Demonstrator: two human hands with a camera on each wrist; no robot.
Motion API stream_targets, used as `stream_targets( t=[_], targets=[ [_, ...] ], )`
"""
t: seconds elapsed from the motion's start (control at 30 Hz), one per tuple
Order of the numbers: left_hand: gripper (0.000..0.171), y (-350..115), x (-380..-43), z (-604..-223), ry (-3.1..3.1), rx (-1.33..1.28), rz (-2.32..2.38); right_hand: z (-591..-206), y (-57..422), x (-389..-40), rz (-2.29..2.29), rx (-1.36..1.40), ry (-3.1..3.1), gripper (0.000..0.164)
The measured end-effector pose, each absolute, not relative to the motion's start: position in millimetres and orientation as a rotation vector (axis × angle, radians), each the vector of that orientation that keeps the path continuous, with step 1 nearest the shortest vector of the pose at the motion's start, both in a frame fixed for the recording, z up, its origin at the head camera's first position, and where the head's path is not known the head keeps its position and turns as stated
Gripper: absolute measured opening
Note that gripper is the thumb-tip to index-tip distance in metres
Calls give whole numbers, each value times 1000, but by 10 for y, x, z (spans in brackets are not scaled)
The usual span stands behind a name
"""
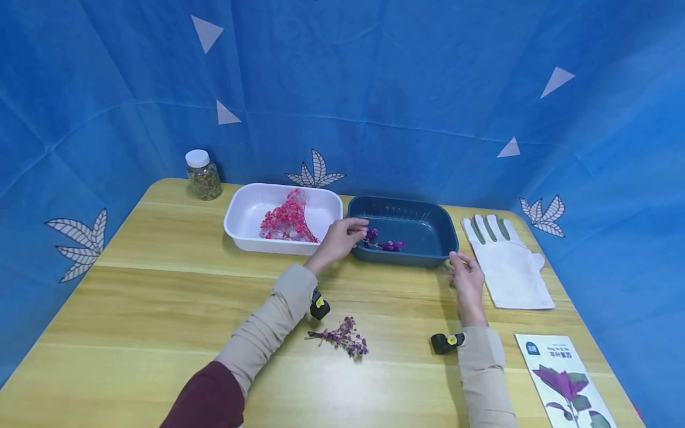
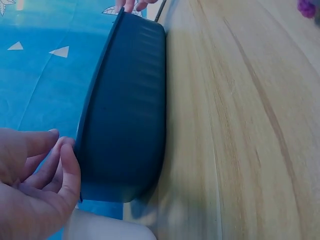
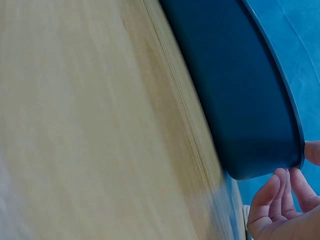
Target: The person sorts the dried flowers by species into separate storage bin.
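Note:
A dark blue plastic tray [image 1: 402, 259] stands at the back of the table with sprigs of purple flowers [image 1: 393, 245] inside its left end. At that end my left hand [image 1: 342, 239] has its loosely bent fingers by the rim; in the left wrist view the thumb stays apart from the rim, and nothing shows between the fingers. My right hand [image 1: 467, 278] pinches the tray's front right corner, the thumb at the rim and the fingers beneath it in the right wrist view. Another purple flower sprig [image 1: 345, 337] lies on the table nearer me.
Left of the blue tray, a white tray [image 1: 248, 242] holds pink dried flowers [image 1: 289, 217]. A lidded jar [image 1: 204, 178] stands at the back left. White gloves [image 1: 508, 270] lie to the right, with a flower-printed packet [image 1: 567, 380] nearer me. Blue cloth [image 1: 364, 89] hangs behind.

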State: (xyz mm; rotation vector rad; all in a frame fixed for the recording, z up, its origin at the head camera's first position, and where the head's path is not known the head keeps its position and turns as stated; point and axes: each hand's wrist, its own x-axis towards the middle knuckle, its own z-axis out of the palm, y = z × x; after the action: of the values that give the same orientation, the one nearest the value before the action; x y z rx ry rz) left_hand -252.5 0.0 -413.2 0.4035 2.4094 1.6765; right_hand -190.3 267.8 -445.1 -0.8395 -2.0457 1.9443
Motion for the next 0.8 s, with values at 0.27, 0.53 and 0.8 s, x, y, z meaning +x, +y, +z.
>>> stream_targets(
  t=[0.27, 0.53, 0.8],
  targets=[
    [33, -111, -2422, -4089, 2397, 433, 1711, -4475, 2678, -1902, 1946, -810, -2025, 17],
    [32, -287, -2264, -4066, 2424, 465, 1718, -4498, 2691, -1923, 1958, -793, -2002, 18],
    [32, -466, -2044, -4145, 2344, 477, 1697, -4489, 2687, -1923, 1960, -816, -2011, 18]
  ],
)
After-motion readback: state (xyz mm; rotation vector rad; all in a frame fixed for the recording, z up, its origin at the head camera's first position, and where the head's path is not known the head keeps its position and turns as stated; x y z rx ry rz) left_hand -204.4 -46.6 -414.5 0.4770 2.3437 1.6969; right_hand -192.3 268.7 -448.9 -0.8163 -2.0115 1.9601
